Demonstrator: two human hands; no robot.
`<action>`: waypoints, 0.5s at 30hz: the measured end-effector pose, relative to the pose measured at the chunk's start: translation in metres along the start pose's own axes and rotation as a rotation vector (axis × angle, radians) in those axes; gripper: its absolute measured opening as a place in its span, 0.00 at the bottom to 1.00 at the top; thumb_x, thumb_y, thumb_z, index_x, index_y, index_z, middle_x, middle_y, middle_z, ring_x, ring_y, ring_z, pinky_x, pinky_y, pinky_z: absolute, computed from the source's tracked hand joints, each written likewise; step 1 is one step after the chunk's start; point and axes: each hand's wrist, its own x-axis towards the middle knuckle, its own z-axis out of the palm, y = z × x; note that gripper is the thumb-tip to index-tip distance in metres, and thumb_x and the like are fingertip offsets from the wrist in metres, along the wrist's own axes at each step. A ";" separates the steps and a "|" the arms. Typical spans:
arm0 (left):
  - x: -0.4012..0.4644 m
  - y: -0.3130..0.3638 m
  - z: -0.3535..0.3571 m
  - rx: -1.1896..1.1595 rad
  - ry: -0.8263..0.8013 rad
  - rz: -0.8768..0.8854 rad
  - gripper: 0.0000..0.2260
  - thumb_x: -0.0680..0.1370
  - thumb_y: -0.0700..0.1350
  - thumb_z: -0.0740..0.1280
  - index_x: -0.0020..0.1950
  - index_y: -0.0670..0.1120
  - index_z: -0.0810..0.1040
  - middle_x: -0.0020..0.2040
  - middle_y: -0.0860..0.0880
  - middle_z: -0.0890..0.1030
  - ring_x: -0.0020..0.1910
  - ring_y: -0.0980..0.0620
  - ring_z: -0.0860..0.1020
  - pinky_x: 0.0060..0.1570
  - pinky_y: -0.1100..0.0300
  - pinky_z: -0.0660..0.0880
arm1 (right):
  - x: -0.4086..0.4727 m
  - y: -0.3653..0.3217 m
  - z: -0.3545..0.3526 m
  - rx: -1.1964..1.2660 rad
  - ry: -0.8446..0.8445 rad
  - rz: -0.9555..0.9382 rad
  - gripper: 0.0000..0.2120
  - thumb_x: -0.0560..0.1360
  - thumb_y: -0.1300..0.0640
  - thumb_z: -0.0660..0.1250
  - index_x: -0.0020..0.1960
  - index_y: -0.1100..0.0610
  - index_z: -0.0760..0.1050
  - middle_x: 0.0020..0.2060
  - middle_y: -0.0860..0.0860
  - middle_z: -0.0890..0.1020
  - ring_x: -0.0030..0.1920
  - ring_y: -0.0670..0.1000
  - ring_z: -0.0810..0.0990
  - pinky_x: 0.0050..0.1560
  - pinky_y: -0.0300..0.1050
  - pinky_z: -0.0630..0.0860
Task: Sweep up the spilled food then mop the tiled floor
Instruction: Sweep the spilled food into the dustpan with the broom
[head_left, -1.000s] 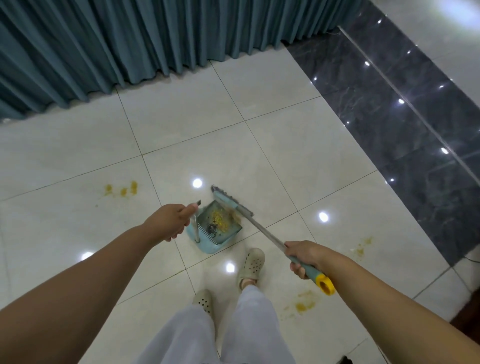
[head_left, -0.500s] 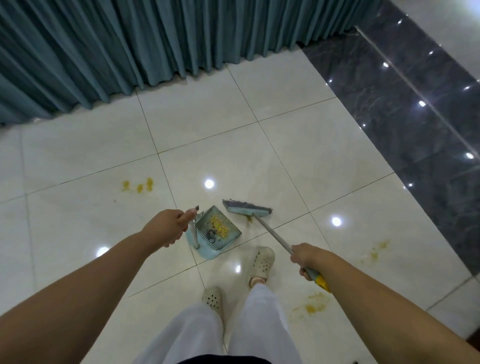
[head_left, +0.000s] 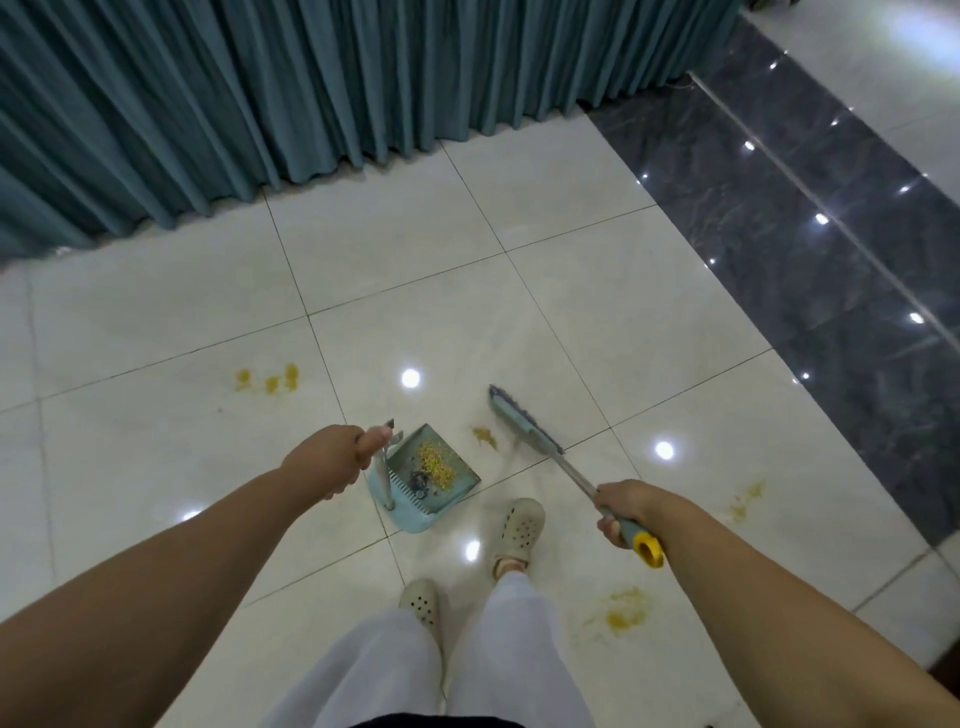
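A light-blue dustpan (head_left: 448, 477) stands on the white tiled floor (head_left: 597, 312) with yellow food crumbs and dark bits inside. My left hand (head_left: 332, 457) grips the top of its upright handle. My right hand (head_left: 621, 506) holds the broom's handle near its yellow end. The broom head (head_left: 522, 418) rests on the floor to the right of the pan. A small yellow food patch (head_left: 484, 435) lies between pan and broom head. More yellow spills lie at the left (head_left: 267, 378), near my right foot (head_left: 621, 613) and at the right (head_left: 745, 499).
Teal curtains (head_left: 311, 93) hang along the far edge of the floor. A dark marble strip (head_left: 810, 218) runs diagonally at the right. My feet in pale clogs (head_left: 519, 525) stand just behind the dustpan.
The broom head has come out of the dustpan and swung right onto the floor. A small food patch now shows beside the pan. The view has shifted slightly.
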 end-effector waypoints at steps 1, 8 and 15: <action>0.001 0.000 -0.001 0.009 -0.011 -0.007 0.23 0.81 0.59 0.53 0.36 0.43 0.70 0.30 0.47 0.71 0.27 0.50 0.69 0.27 0.62 0.67 | -0.001 0.001 0.008 -0.003 -0.016 0.005 0.09 0.82 0.58 0.56 0.46 0.62 0.67 0.31 0.56 0.71 0.15 0.46 0.64 0.17 0.32 0.66; 0.005 -0.004 -0.009 0.007 -0.045 -0.005 0.22 0.81 0.58 0.53 0.38 0.42 0.70 0.32 0.46 0.70 0.29 0.50 0.68 0.28 0.62 0.66 | -0.026 0.031 0.059 0.016 -0.195 0.077 0.05 0.79 0.61 0.56 0.47 0.61 0.68 0.22 0.53 0.70 0.16 0.46 0.64 0.18 0.31 0.64; 0.001 -0.011 -0.013 0.000 -0.011 0.019 0.22 0.80 0.59 0.54 0.40 0.42 0.71 0.33 0.46 0.72 0.31 0.50 0.70 0.29 0.61 0.67 | -0.048 0.054 0.038 0.107 -0.218 0.026 0.18 0.80 0.61 0.57 0.69 0.58 0.69 0.23 0.52 0.68 0.19 0.44 0.63 0.18 0.31 0.63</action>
